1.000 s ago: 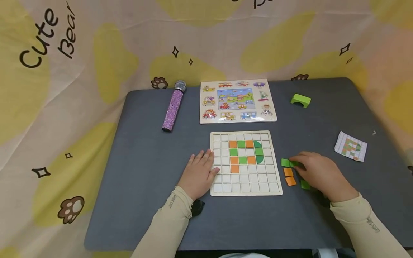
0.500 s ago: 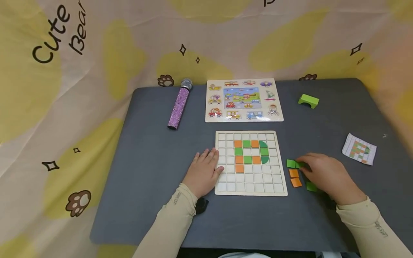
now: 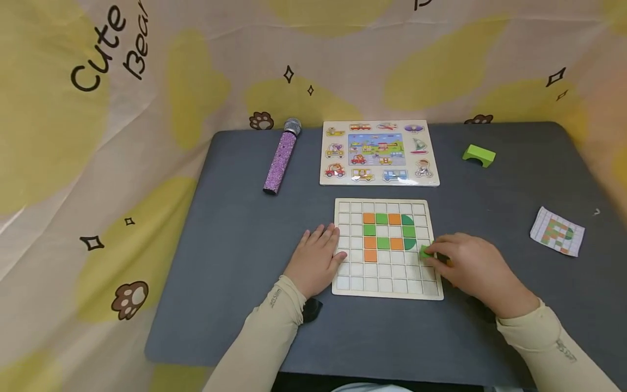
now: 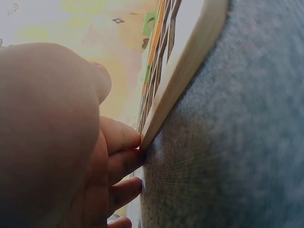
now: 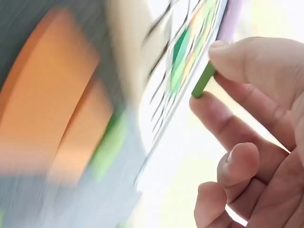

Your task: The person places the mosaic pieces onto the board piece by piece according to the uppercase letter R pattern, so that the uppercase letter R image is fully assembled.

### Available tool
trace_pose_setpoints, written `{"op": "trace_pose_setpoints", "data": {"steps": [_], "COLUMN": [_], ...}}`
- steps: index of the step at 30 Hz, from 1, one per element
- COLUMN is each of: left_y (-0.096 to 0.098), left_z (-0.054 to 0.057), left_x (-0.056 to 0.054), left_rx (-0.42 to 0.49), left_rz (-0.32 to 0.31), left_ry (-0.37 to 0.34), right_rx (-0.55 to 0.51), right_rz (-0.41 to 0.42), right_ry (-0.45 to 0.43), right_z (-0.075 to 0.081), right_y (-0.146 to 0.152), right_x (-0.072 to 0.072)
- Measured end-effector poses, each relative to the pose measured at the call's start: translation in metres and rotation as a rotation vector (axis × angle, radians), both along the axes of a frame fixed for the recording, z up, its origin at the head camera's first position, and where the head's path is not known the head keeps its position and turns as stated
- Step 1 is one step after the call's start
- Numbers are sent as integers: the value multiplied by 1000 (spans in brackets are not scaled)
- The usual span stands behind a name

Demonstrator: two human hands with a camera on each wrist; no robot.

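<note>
A pale wooden grid board lies on the table, with orange, green and dark green tiles set in a pattern in its upper half. My left hand rests at the board's left edge, fingers straight; the left wrist view shows the fingertips right at the wooden side. Between thumb and fingertip, my right hand pinches a green square tile over the board's right edge. Loose orange tiles and a green tile lie on the table below that hand, blurred in the right wrist view.
Behind the board lies a vehicle picture puzzle, with a purple glittery microphone to its left. A green arch block stands at the back right. A small pattern card lies on the right of the grey table.
My right hand has picked up a green tile from the loose ones and carried it left to the board's right edge. The left hand stays at the board. The head view has shifted slightly.
</note>
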State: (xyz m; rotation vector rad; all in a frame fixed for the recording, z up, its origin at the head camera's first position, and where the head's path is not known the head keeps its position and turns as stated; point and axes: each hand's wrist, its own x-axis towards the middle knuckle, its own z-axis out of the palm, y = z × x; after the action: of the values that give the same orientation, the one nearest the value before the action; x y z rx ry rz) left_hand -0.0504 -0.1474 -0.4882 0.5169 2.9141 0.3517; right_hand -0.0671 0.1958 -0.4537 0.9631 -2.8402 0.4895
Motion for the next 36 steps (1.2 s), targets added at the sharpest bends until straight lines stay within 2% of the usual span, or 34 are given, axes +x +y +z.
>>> {"op": "trace_pose_setpoints", "data": {"steps": [5,9,15,22,29,36], "left_y": [0,5,7,-1,-7,2], "left_z": [1,1,1,-5,-2,0], "left_x": [0,-1,-3,0,5,-1], "left_rx": [-1,5,16,1,35,16], "left_rz": [5,-4,-17,6,13,2], "left_ry": [-6,-5,0,14,11,25], "right_rx": [-15,5,37,37,22,85], "right_rz": [146,194,194,209,231,190], "right_ry": [-18,-1,20,7,34,55], "right_z": [-4,-9,-12,-16,-18,-13], "right_y": [-42,-56,-60,-70,-75,-70], "right_x": [-2,-5,-8,-13,-9,-5]}}
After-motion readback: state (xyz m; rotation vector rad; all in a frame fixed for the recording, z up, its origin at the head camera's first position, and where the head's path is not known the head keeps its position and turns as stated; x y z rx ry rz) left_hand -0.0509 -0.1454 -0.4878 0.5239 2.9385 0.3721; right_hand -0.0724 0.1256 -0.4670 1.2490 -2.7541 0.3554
